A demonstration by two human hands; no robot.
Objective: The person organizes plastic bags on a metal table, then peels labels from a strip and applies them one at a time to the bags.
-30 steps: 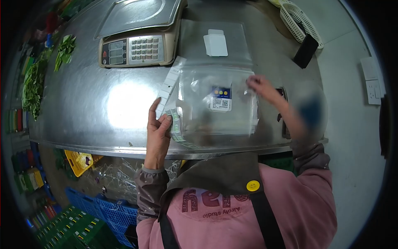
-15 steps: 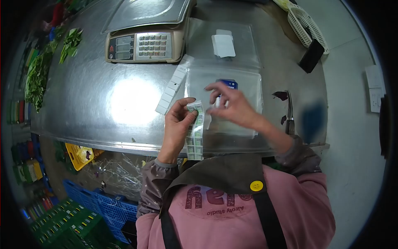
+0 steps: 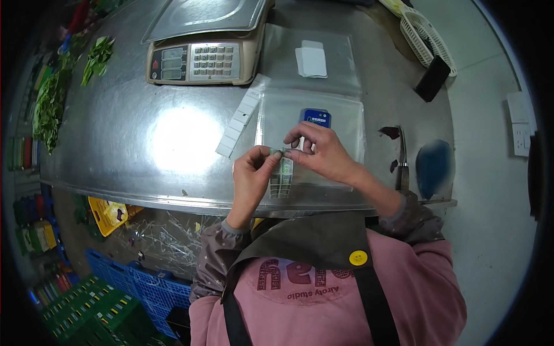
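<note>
My left hand (image 3: 249,176) pinches the upper end of a strip of green-and-white stickers (image 3: 281,183), which hangs down over the table's front edge. My right hand (image 3: 326,154) meets it there, thumb and forefinger pinched at the strip's top corner. Whether a single sticker is lifted off cannot be made out. Just beyond my right hand, a blue printed card (image 3: 317,117) lies on a clear plastic bag (image 3: 346,115), partly covered by the fingers. A strip of white labels (image 3: 239,124) lies slanted to the left of the bag.
A weighing scale (image 3: 214,63) stands at the back, with white cards (image 3: 311,60) on more plastic to its right. Leafy greens (image 3: 97,60) lie far left. On the right are a knife (image 3: 404,170), a black phone (image 3: 433,78) and a white basket (image 3: 424,37).
My right hand has come left and down to the sticker strip and closed on its top end. The strip has shifted slightly right, its lower end now higher.
</note>
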